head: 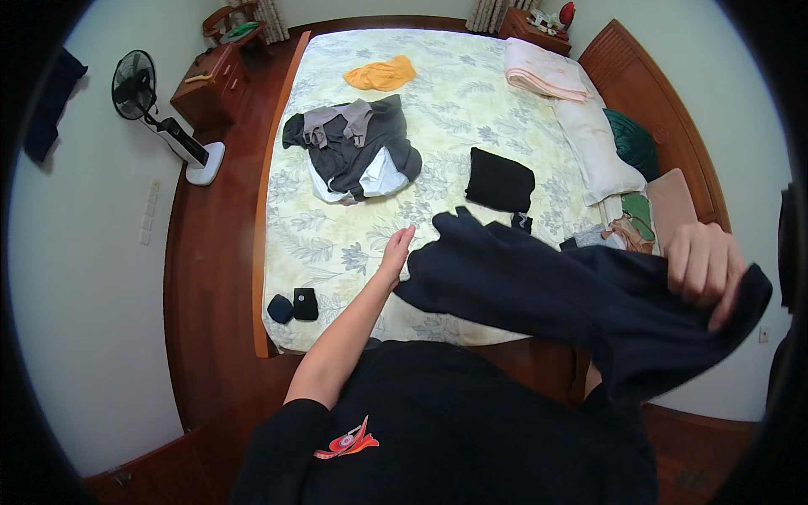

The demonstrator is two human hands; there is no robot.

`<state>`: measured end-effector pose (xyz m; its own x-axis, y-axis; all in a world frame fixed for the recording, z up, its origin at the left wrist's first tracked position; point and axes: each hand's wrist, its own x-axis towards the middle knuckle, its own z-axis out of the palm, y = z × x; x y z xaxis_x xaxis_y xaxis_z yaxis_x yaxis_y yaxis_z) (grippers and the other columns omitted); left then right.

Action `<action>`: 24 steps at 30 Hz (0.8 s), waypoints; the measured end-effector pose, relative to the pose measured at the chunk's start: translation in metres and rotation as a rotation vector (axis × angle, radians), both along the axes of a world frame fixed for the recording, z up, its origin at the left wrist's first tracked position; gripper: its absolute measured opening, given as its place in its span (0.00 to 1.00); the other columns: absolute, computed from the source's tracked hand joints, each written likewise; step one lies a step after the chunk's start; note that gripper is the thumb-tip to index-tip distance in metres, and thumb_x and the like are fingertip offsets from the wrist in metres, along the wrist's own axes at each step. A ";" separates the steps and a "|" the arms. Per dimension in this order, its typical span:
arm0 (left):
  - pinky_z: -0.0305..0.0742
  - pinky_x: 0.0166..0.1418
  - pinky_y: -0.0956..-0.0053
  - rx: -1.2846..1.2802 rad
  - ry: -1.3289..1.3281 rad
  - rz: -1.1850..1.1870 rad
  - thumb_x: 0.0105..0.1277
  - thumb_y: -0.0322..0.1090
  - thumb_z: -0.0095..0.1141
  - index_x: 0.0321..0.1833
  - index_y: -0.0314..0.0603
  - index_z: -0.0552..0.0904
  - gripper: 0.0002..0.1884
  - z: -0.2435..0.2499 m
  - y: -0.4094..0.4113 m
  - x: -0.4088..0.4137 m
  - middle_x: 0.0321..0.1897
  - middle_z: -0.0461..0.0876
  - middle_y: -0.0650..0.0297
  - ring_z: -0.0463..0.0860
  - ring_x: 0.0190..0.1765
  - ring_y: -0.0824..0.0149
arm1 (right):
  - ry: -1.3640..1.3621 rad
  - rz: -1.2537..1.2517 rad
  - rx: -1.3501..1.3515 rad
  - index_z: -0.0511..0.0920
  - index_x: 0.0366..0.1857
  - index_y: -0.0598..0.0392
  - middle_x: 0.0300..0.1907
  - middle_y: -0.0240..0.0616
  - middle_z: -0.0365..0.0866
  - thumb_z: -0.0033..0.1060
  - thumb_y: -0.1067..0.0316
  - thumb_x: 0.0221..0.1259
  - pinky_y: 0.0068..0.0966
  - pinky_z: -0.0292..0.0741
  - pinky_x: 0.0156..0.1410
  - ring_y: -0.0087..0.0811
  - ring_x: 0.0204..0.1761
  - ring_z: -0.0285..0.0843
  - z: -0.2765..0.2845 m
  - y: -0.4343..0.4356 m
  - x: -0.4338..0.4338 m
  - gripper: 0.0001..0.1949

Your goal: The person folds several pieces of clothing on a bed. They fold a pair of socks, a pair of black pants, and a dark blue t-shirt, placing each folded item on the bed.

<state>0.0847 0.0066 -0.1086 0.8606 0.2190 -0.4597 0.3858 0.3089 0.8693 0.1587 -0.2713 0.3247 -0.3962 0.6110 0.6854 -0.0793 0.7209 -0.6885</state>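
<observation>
A dark navy cloth garment [505, 278] is stretched out in the air above the near edge of the bed. At its right end my right hand [704, 268] is raised, with the fingers curled tightly over the fabric. My left hand [396, 252] is at the other end, fingers straight and pointing away from me. The cloth hides part of that palm, so whether it grips the fabric is unclear. Just beyond the garment lies a folded black garment [500, 180], with a small dark folded item [521, 222] by its near edge.
On the bed [442, 126] are a pile of grey and white clothes [360, 148], a yellow cloth [380, 74] and two small dark folded items [305, 304]. Pillows [596, 151] and a folded blanket [544, 69] line the wooden headboard [656, 107]. A standing fan [183, 139] is at left.
</observation>
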 end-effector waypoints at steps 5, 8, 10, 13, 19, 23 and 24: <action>0.72 0.40 0.79 -0.251 0.216 -0.496 0.62 0.59 0.58 0.41 0.39 0.81 0.26 0.001 -0.031 -0.001 0.34 0.82 0.67 0.79 0.35 0.74 | 0.020 0.007 0.029 0.83 0.32 0.63 0.20 0.41 0.74 0.61 0.73 0.61 0.22 0.68 0.23 0.29 0.18 0.70 0.002 -0.001 -0.015 0.05; 0.73 0.41 0.77 -0.333 0.214 -0.623 0.60 0.46 0.65 0.42 0.38 0.81 0.18 0.018 -0.027 -0.023 0.35 0.83 0.65 0.79 0.38 0.74 | 0.013 -0.040 -0.010 0.83 0.35 0.61 0.21 0.42 0.75 0.63 0.71 0.61 0.22 0.70 0.23 0.29 0.18 0.72 -0.010 -0.012 0.014 0.06; 0.73 0.44 0.77 -0.215 0.156 -0.485 0.62 0.44 0.63 0.42 0.38 0.81 0.16 0.028 -0.010 -0.028 0.36 0.82 0.65 0.80 0.38 0.72 | 0.090 -0.223 0.008 0.79 0.43 0.52 0.20 0.38 0.73 0.57 0.65 0.66 0.24 0.71 0.23 0.28 0.17 0.72 -0.038 -0.042 0.036 0.07; 0.73 0.44 0.78 -0.093 0.046 -0.181 0.63 0.40 0.60 0.41 0.40 0.80 0.11 0.047 0.030 -0.037 0.33 0.80 0.66 0.79 0.37 0.72 | 0.803 -1.333 0.123 0.70 0.59 0.55 0.50 0.39 0.79 0.51 0.64 0.69 0.30 0.75 0.58 0.30 0.51 0.78 -0.109 -0.081 -0.009 0.18; 0.73 0.41 0.82 -0.206 0.063 -0.094 0.72 0.38 0.49 0.60 0.49 0.74 0.15 0.115 0.105 -0.088 0.42 0.75 0.63 0.75 0.37 0.75 | 1.080 -1.649 -0.188 0.74 0.55 0.54 0.53 0.33 0.78 0.56 0.70 0.65 0.28 0.69 0.64 0.28 0.56 0.75 -0.205 -0.111 0.025 0.15; 0.74 0.46 0.82 -0.099 -0.062 -0.236 0.63 0.29 0.59 0.64 0.44 0.73 0.24 0.164 0.101 -0.112 0.42 0.80 0.63 0.78 0.43 0.75 | 1.075 -1.734 -0.454 0.73 0.51 0.52 0.46 0.32 0.79 0.57 0.71 0.65 0.22 0.74 0.52 0.23 0.47 0.78 -0.267 -0.106 0.028 0.13; 0.74 0.48 0.81 -0.143 -0.043 -0.176 0.62 0.28 0.59 0.58 0.37 0.78 0.19 0.165 0.108 -0.118 0.38 0.81 0.64 0.79 0.43 0.73 | 1.032 -1.764 -0.479 0.71 0.52 0.50 0.43 0.31 0.77 0.56 0.74 0.64 0.20 0.74 0.48 0.21 0.43 0.76 -0.283 -0.105 0.029 0.14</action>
